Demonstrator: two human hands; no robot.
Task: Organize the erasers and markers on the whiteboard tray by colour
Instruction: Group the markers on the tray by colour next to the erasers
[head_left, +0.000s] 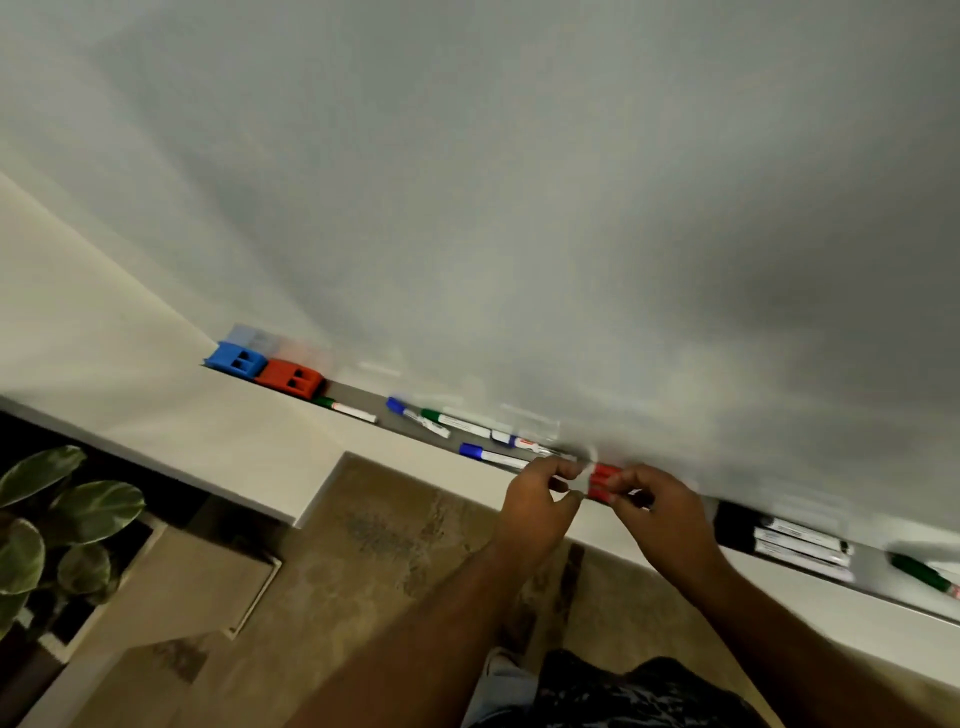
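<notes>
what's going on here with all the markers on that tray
A person is sorting the whiteboard tray. Both hands, left hand and right hand, hold red-capped markers together at the tray's middle. To the left lie loose blue marker and green marker, mixed, with a blue eraser and red eraser at the far end. Black markers sit grouped on the right.

Green marker (922, 571) cut at edge
</notes>
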